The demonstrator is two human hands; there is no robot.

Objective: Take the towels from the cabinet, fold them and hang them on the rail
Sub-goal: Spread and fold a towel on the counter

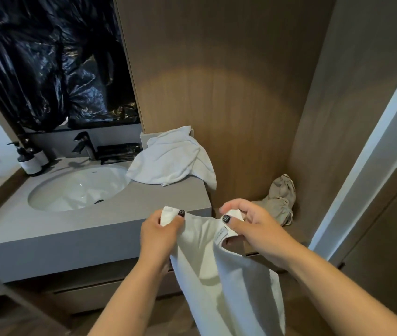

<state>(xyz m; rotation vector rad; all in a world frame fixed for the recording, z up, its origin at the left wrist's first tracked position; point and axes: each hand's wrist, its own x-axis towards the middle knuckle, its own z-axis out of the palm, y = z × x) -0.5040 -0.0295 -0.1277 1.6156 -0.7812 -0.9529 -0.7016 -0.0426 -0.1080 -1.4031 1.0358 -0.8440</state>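
Observation:
A white towel (226, 275) hangs in front of me, held up by its top edge. My left hand (159, 232) pinches the left corner between thumb and fingers. My right hand (248, 226) pinches the right corner, where a small label shows. The towel's lower part drops out of the frame. A second white towel (173, 158) lies crumpled on the right end of the grey countertop (120, 214), one corner hanging over the edge. No rail is in view.
A white sink basin (78, 187) with a black faucet (84, 144) is set in the countertop. Dark pump bottles (31, 161) stand at the back left. A beige drawstring bag (281, 197) sits on a low wooden shelf against the wood-panelled wall. Black plastic sheeting (47, 61) covers the mirror area.

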